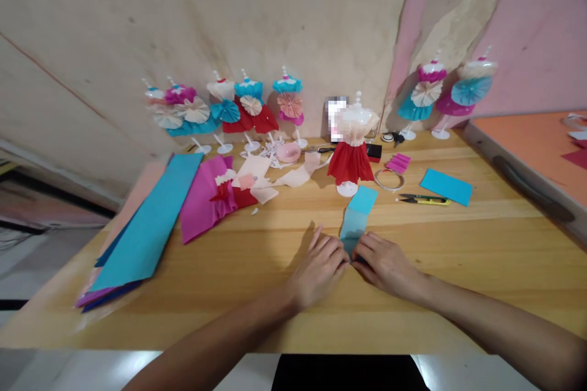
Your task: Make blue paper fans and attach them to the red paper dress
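Head view: we see two bare hands above the worktop (495, 244), nearer its front edge than its back.
Left hand (321, 269): fingers curled, pinching the near end of the blue strip (355, 223).
Right hand (383, 264): closed on that same end, fingertips almost meeting the left's.
Blue strip: one, narrow, lightly creased, lying from the hands toward the red-skirted form (352, 162); its far part looks brighter.
Right of strip: we count one yellow snips (426, 200), one blue rectangle (446, 187), one wire coil (389, 180) and one pleated magenta piece (398, 162).
Containers: one pink bowl (288, 154) toward the back edge; we cannot tell its contents.
Left edge: overlapping long sheets (147, 226), turquoise uppermost.
Back edge: eight dress forms (288, 104) in all: five left, two right, the red-skirted one between.
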A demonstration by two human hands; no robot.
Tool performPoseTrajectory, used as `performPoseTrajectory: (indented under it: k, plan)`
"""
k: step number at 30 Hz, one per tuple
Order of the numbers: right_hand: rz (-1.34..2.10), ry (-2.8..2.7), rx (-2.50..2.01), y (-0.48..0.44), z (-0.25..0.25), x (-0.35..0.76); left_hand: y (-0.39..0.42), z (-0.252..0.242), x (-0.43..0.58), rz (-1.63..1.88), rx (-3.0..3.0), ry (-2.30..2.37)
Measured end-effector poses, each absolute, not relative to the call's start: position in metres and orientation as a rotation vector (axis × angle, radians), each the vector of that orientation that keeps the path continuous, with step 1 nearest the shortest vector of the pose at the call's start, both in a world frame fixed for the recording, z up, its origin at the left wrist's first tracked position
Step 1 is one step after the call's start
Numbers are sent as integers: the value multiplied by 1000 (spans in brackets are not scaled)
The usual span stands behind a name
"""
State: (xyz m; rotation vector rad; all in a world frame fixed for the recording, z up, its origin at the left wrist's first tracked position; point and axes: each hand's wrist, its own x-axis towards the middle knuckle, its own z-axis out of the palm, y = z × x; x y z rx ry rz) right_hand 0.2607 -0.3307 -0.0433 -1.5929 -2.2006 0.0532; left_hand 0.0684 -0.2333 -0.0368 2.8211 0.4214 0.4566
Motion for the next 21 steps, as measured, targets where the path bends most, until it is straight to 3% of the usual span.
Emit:
performPoseTrajectory:
  k: [21]
  plan:
    - [-253,-2339,-1510,-332,-55,268,-238,-36,65,544,2733,446]
